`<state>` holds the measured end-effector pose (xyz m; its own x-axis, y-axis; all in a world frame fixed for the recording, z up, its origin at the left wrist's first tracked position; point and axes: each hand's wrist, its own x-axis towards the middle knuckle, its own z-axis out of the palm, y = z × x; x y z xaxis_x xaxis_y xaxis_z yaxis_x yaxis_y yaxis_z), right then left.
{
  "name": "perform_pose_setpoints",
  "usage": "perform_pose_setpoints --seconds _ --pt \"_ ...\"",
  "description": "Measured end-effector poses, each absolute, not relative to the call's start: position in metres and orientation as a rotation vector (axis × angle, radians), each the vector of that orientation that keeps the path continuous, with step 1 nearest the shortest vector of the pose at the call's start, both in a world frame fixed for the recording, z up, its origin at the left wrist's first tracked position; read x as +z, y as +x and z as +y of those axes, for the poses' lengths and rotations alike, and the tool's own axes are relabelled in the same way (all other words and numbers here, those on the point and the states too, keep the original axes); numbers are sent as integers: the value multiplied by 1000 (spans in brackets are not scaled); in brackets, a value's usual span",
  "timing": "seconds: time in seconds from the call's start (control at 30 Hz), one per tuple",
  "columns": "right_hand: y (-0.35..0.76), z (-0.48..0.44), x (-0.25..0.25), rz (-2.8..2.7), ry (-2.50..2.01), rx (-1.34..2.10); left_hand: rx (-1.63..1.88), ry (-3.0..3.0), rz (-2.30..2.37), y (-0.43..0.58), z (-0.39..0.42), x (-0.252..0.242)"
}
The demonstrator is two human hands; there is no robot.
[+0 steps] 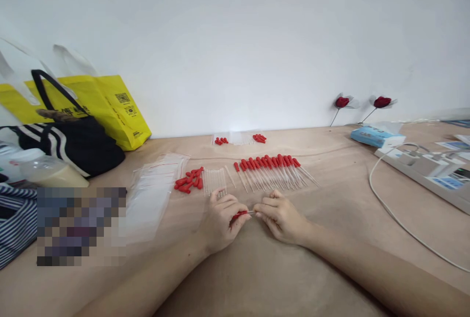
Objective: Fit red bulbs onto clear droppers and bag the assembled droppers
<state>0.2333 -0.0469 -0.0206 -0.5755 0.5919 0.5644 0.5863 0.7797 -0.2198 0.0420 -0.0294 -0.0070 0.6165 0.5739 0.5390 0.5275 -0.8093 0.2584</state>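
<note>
Pinched in my left hand (226,216) is a red rubber dropper bulb (239,215). My right hand (281,215) grips a thin clear glass tube (251,212), whose end meets the bulb between the two hands; how far it sits inside is hidden by the fingers. Beyond my hands lies a row of glass droppers with red bulbs (270,163). To their left are a single loose tube (230,176), a group of bare glass tubes (215,180) side by side, and a pile of loose red bulbs (189,180).
Clear zip bags (154,190) lie left of the bulbs. By the wall is a bag with red bulbs (238,138). A yellow bag (113,106), a black bag (84,146) and a bottle (55,170) stand left. Right are tissues (376,137), a power strip (422,175) and a cable (389,226).
</note>
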Motion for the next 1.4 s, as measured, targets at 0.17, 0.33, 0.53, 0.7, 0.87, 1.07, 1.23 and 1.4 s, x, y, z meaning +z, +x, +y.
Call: perform_pose_setpoints --seconds 0.17,0.33,0.53,0.7,0.87,1.07,1.23,1.4 --pt "233 -44 -6 -2369 -1058 -21 916 2780 1045 31 -21 2" --pt "223 -23 -3 -2142 -1423 289 996 2627 1608 0 4 11" --pt "193 19 3 -1946 -1716 321 727 2309 2217 -27 30 20" --pt "175 31 5 -1877 -1878 302 627 2328 2265 -32 32 27" --pt "170 33 3 -1879 -1975 270 540 2357 2277 -34 35 31" --pt "172 31 4 -1932 -1999 223 432 2355 2207 -40 38 31" --pt "166 27 11 -1978 -1965 177 496 2394 2181 -35 39 30" --pt "152 31 15 -1978 -2005 192 461 2405 2210 -28 45 28"
